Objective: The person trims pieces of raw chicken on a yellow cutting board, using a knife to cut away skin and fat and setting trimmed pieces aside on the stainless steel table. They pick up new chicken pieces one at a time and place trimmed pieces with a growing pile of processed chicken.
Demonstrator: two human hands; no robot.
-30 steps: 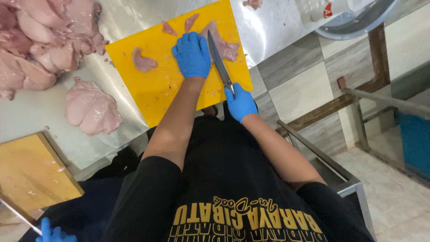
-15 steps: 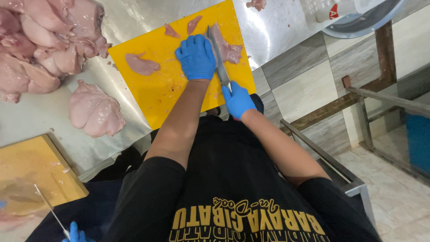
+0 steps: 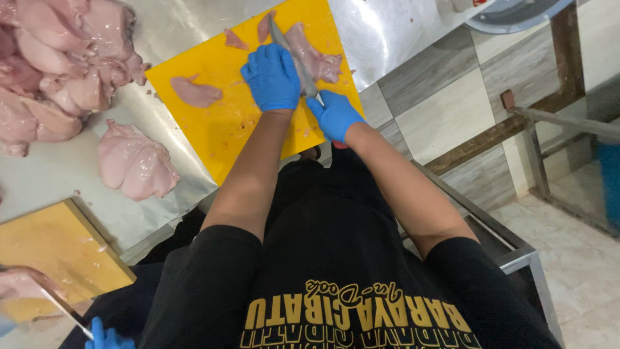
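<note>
Two blue-gloved hands are seen at work over a yellow cutting board (image 3: pixel 226 123) laid on a steel desk (image 3: pixel 58 174). The left hand (image 3: pixel 271 77) is spread flat, fingers loosely curled, and is pressed down on a strip of raw chicken (image 3: pixel 313 58) near the board's far right corner. The right hand (image 3: pixel 334 115) is closed around the handle of a knife (image 3: pixel 290 55), whose blade is laid along the strip, running away from the body with its tip near the board's far edge; part of the blade is hidden by the left hand.

Several smaller pieces are left on the board: one pale slice (image 3: pixel 196 94) toward its left side, and two scraps (image 3: pixel 236 40) near the far edge. A whole chicken breast (image 3: pixel 135 161) is lying on the desk just beside the board's left edge, and a large heap of raw chicken (image 3: pixel 58 64) is piled further left. A wooden board (image 3: pixel 51 252) is seen at the lower left, where another person's blue-gloved hand (image 3: pixel 106 336) is shown with a thin blade.
</note>
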